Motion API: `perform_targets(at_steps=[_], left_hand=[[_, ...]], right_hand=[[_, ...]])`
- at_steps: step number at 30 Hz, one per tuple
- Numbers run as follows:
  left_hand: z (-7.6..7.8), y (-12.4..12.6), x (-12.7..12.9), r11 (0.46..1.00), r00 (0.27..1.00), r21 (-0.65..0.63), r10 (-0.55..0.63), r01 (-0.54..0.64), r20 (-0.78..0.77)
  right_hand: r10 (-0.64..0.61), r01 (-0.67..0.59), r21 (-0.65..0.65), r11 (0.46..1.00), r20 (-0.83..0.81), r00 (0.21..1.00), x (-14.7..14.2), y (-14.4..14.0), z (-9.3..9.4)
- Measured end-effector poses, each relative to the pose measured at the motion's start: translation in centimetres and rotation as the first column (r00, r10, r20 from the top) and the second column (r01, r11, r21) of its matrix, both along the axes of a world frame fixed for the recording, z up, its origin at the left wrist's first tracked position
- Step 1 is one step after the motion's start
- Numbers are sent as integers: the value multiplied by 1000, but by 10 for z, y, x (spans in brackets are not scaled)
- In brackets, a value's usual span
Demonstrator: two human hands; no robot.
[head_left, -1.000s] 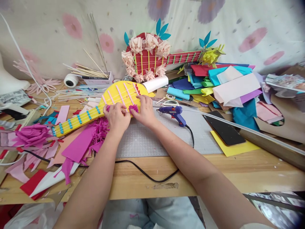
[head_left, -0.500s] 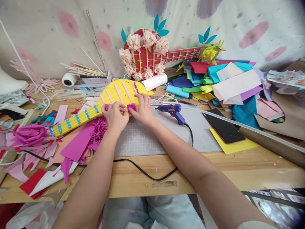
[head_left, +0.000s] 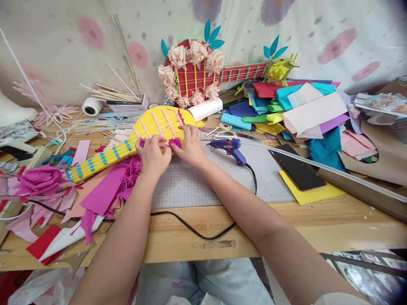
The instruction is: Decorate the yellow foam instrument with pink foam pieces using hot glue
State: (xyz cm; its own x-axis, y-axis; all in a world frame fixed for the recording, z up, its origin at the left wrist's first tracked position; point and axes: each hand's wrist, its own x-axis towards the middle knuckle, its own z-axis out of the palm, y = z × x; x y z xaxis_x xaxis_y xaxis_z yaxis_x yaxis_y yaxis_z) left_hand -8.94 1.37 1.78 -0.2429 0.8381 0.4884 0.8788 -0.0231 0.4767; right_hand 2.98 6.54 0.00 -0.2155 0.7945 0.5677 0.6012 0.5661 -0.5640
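Magenta paper pompom (head_left: pixel 176 142) sits pinched at the lower edge of the yellow paper guitar (head_left: pixel 159 125), which lies across the cluttered wooden table (head_left: pixel 286 228) with its neck pointing left. Left hand (head_left: pixel 153 154) is curled, fingertips closed on the fringe beside the pompom; right hand (head_left: pixel 191 146) lies flat, fingers pressing the pompom onto the guitar body. Over the last second both hands have hardly shifted; the pressing holds steady, so the piece looks to be setting in place. Blue glue gun (head_left: pixel 229 147) rests just right on the grey cutting mat (head_left: pixel 216 182).
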Motion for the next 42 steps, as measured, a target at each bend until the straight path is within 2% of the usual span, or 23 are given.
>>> perform_targets(at_steps=[14,32,38,42], left_hand=[[2,-4,-2,997,998,78,-12,17,-67],[5,-9,4,999,997,18,-27,28,-69],[-1,-8,5,998,999,47,-39,40,-13],[3,-11,6,996,999,92,-13,8,47]], right_hand=[[-7,7,0,1000,20,1000,2,2,-1],[-1,2,-18,1000,31,1000,3,-1,2],[-7,8,-12,1000,20,1000,5,-3,6],[3,-3,17,1000,4,1000,11,-2,15]])
